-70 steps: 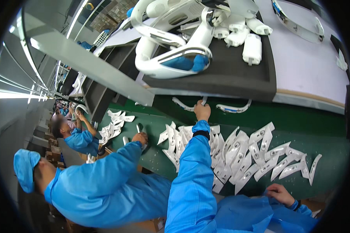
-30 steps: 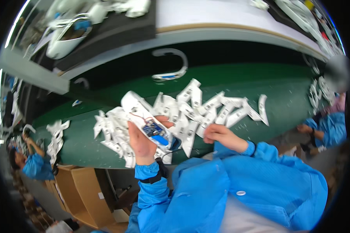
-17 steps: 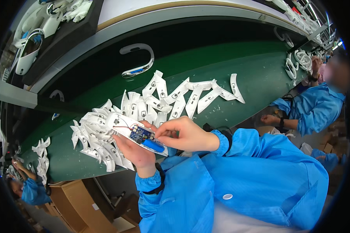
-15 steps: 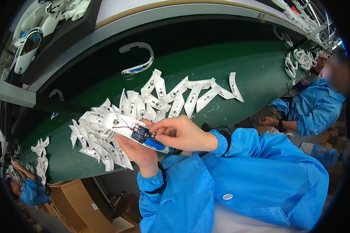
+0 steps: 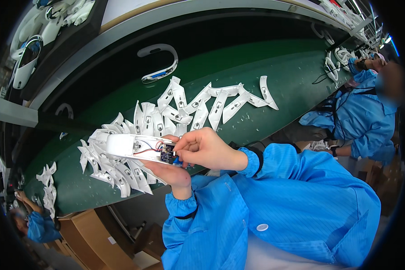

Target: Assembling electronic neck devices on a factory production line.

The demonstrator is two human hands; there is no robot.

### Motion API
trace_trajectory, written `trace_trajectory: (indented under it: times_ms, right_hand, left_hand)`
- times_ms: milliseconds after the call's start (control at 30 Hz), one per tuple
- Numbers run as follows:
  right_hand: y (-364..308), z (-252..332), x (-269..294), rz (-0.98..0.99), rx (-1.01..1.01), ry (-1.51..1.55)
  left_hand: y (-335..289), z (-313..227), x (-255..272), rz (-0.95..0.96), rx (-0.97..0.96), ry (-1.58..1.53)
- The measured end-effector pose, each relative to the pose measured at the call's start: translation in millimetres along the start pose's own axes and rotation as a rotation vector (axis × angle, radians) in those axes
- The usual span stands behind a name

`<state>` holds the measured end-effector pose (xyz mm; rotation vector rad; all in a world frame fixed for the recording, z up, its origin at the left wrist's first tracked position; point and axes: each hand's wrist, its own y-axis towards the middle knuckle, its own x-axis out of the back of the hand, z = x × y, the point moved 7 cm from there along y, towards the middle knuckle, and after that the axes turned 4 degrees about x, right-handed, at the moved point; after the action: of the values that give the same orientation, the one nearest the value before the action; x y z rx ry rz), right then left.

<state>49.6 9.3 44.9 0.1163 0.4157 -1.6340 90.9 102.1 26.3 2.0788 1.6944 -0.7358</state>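
The right hand (image 5: 207, 148) is pinching with thumb and forefinger at a small dark board (image 5: 167, 154) seated in the end of a white shell (image 5: 130, 147), fingers curled nearly closed on it. The left hand (image 5: 168, 173) is cradling the shell from below, palm up and half open, holding it level above the near edge of the green belt (image 5: 274, 72). Half a second ago the fingers were sitting in much the same spot, and a second ago the right hand was resting apart on the pile (image 5: 175, 112), so the work is now settling on the board end (thin red wires are running from it into the shell). Beyond the pile, a curved white band (image 5: 159, 63) is lying alone on the belt. A co-worker (image 5: 364, 117) in blue is sitting to the right.
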Motion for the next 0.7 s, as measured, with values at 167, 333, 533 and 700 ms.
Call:
trace_trajectory:
  times_ms: [167,333,533,700]
  right_hand:
    - [-3.6,3.1,-0.4,-0.025,0.099,0.055]
    - [-3.4,0.4,2.3,-0.011,0.082,0.041]
    - [-7.1,-2.6,5.2,-0.035,0.17,0.0]
    - [-12.6,2.2,4.6,-0.091,0.297,-0.086]
  left_hand:
    - [-4.8,0.0,0.4,-0.079,-0.035,0.057]
    - [-4.7,-4.2,-6.2,-0.047,-0.044,0.126]
    - [-4.6,5.8,1.2,-0.055,-0.032,0.086]
    - [-4.1,2.4,-3.0,-0.037,-0.057,0.106]
